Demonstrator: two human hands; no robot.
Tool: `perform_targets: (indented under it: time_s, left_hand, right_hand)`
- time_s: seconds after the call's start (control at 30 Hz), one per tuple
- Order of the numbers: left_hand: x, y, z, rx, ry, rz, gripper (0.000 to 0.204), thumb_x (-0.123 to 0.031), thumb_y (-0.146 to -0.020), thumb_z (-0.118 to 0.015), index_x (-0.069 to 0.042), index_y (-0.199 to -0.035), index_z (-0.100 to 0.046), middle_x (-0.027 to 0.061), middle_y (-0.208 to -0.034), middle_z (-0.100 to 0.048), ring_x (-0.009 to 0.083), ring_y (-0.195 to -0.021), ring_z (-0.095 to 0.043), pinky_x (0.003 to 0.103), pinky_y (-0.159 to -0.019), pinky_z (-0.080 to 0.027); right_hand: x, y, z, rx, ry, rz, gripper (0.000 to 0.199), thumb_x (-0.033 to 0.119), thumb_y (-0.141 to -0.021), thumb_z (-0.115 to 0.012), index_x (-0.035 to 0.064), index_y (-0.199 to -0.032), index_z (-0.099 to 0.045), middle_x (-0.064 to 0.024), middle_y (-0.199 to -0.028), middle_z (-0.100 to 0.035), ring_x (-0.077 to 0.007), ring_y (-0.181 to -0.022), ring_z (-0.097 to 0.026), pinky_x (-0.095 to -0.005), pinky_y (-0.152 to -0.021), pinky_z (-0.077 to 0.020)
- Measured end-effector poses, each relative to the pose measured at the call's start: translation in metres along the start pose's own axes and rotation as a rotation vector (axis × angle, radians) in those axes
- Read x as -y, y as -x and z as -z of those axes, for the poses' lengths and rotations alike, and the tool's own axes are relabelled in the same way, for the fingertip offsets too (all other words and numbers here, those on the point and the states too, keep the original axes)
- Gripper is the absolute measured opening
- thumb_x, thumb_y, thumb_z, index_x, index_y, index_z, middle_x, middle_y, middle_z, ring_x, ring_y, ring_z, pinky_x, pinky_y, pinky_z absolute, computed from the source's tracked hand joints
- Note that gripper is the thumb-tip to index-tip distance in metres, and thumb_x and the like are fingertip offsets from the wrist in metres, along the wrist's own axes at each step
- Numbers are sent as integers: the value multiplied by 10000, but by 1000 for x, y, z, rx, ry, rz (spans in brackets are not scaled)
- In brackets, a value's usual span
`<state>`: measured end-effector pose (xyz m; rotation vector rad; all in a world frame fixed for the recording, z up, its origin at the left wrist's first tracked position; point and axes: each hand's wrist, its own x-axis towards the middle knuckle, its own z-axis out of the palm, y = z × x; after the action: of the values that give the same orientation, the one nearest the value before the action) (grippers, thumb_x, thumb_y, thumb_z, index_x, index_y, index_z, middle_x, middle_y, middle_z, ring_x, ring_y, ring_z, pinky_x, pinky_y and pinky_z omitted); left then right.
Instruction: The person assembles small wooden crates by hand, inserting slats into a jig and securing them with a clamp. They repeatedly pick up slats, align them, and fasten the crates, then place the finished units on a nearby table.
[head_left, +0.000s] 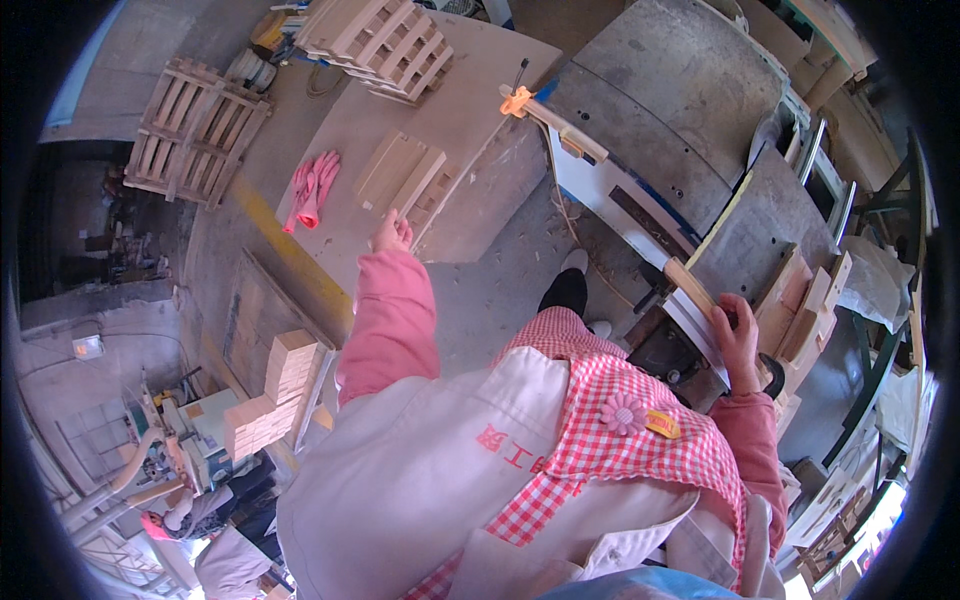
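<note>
My left hand [392, 232] reaches out over a brown board-topped table, its fingers slightly bent and apart, at the near end of a small stack of wooden strips [402, 172]. It holds nothing that I can see. A pair of pink gloves [313, 190] lies left of that stack. On the right, my right hand [737, 335] is curled at the near end of a single wooden strip [690, 284], fingers and thumb gripping it. The strip lies slantwise at the edge of a grey metal machine table [745, 225].
A tall stack of wooden pieces [385, 45] stands at the table's far end. Left are a slatted pallet [195, 130] and piled wooden blocks [270, 400]. A fence with an orange clamp [516, 101] edges the machine; more wood pieces [805, 310] lie right. Another person [225, 520] works lower left.
</note>
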<state>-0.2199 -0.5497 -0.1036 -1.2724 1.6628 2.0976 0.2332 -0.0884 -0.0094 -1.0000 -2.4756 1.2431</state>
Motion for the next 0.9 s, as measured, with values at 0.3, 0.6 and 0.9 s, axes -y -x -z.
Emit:
perform_targets:
  time_s: [0.3, 0.6, 0.9]
  left_hand:
    - [2, -27, 1, -82, -78, -22, 232, -317, -864, -736, -154, -881, -572, -21, -754, -577, 98, -639, -564, 292, -582, -415]
    - [22, 29, -3, 184, -236, -263, 238, -217, -886, -658, -91, -1082, -607, 24, -900, -628, 132, -623, -567, 276, -554, -454]
    - [31, 27, -55, 332, -42, -145, 406, -251, -916, -646, -98, -1280, -549, 67, -1287, -557, 127, -796, -577, 334, -792, -478]
  right_hand:
    - [2, 0, 0, 4, -6, -13, 277, 152, -846, -699, 17, -1079, -638, -112, -937, -679, -203, -856, -661, -325, -785, -517]
    - [0, 0, 0, 10, 7, -21, 282, 154, -840, -707, 16, -1076, -634, -105, -936, -676, -195, -846, -656, -319, -780, -520]
    - [-3, 0, -1, 4, 50, -26, 279, 167, -838, -703, 24, -1066, -633, -116, -932, -663, -216, -843, -650, -334, -776, -515]
